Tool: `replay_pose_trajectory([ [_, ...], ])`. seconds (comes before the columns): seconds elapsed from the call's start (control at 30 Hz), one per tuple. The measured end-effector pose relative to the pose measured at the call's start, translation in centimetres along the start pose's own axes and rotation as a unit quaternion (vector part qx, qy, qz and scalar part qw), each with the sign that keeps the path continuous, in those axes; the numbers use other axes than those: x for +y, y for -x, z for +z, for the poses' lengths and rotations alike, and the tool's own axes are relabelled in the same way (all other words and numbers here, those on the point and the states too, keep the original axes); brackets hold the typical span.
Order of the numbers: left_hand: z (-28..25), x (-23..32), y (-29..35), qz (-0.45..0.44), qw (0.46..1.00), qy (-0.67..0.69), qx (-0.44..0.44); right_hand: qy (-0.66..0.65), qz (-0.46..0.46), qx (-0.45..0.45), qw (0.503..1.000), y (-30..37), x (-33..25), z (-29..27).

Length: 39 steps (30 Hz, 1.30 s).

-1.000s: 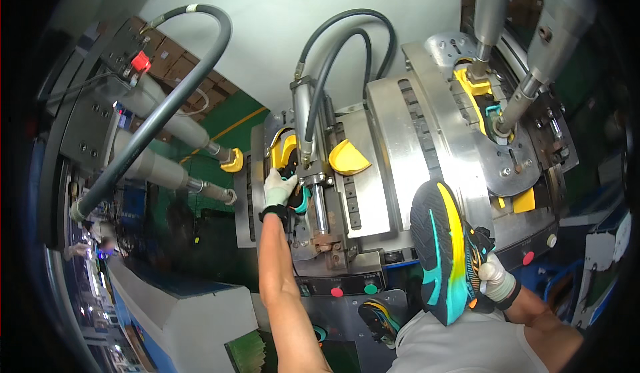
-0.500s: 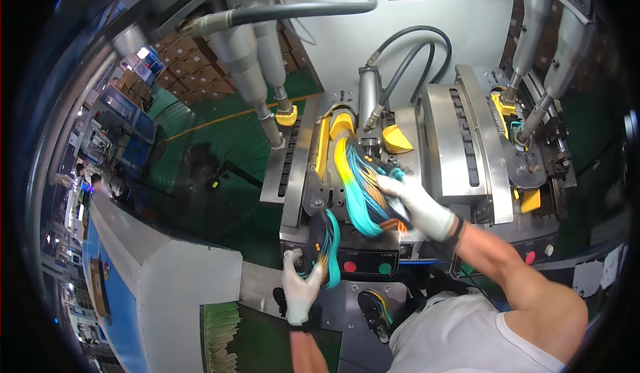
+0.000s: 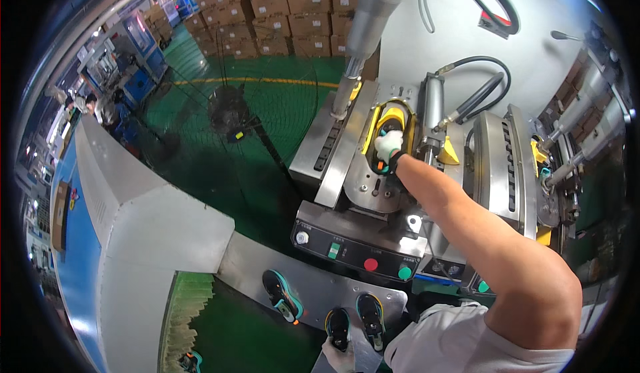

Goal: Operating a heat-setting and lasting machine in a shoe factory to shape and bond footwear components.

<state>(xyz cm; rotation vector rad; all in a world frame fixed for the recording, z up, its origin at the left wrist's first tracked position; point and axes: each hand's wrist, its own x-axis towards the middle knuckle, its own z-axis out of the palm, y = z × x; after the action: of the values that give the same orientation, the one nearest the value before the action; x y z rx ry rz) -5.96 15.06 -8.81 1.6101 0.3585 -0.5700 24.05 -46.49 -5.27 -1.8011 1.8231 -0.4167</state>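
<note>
Right hand (image 3: 389,146) on shoe (image 3: 392,126) in yellow-edged mould (image 3: 367,136); left hand (image 3: 341,358) at second shoe (image 3: 339,327) by metal shelf (image 3: 319,292).

White-gloved fingers (image 3: 382,148), black band (image 3: 395,162) on the right wrist, pale grey top (image 3: 460,340) — sleeveless

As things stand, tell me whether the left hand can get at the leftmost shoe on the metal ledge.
Probably yes: the left hand is at another shoe nearby, and nothing visible blocks the way to the leftmost shoe, though it may need to let go first.
</note>
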Motion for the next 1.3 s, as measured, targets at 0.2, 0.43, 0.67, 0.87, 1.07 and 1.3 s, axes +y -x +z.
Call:
replay_pose_trajectory([
  [0.2, -0.2, -4.0, 1.9, 0.15, 0.929, -0.296, 0.164, 0.102, -0.159, -0.159, 0.969, 1.8, 0.5, -1.7],
  [0.43, -1.6, -5.1, -3.8, 0.199, 0.894, -0.393, 0.085, -0.133, -0.452, -0.132, 0.872, -7.6, -2.2, -13.8],
  [0.67, -2.9, -6.8, -1.6, 0.142, 0.906, -0.378, 0.127, -0.278, -0.496, -0.249, 0.784, 30.8, 6.5, -22.3],
  [0.87, -2.0, -6.2, -2.0, 0.235, 0.917, -0.311, 0.079, 0.282, -0.64, -0.087, 0.709, 28.5, 35.0, -12.5],
  [1.07, -4.4, -10.1, -1.6, 0.233, 0.913, -0.336, -0.002, 0.204, -0.565, -0.142, 0.787, 34.5, 35.0, -12.6],
  [1.3, -5.7, -9.5, -3.2, 0.233, 0.927, -0.29, -0.047, 0.02, -0.338, -0.172, 0.925, 50.4, 39.6, -3.6],
])
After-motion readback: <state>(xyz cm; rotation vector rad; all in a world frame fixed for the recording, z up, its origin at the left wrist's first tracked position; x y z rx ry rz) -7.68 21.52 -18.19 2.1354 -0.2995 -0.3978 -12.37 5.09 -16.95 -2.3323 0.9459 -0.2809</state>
